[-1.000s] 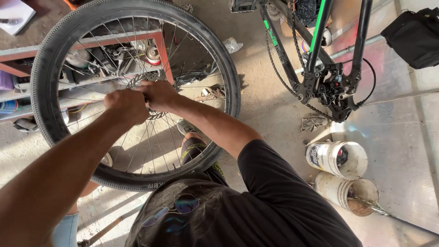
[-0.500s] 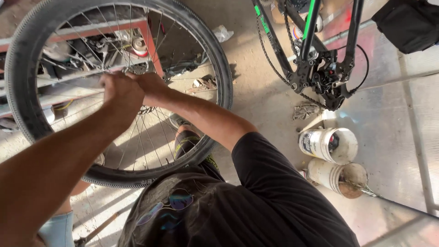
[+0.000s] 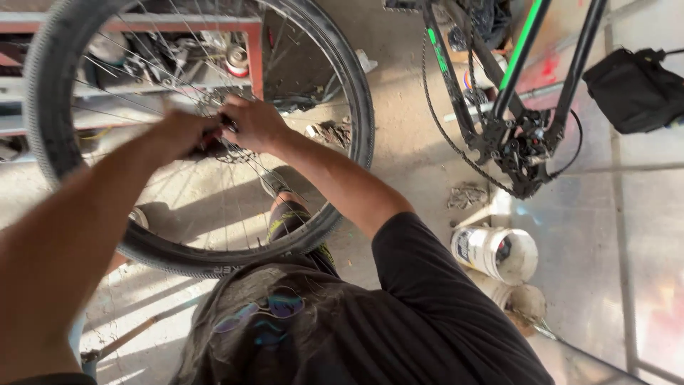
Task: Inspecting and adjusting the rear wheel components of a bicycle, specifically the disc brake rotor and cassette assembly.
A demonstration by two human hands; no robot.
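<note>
Dusty workshop floor [image 3: 399, 142] lies below me. My left hand [image 3: 178, 135] and right hand [image 3: 253, 125] close on the hub [image 3: 221, 146] of the spoked bicycle wheel [image 3: 349, 93], upright before my knees. I judge the hub work unfinished. Rightward, a black-green bike frame [image 3: 513, 78] and white buckets [image 3: 495, 253].

Matt rubber tyre [image 3: 50, 135], shiny metal spokes [image 3: 214, 207], white plastic bucket [image 3: 491, 253]
</note>
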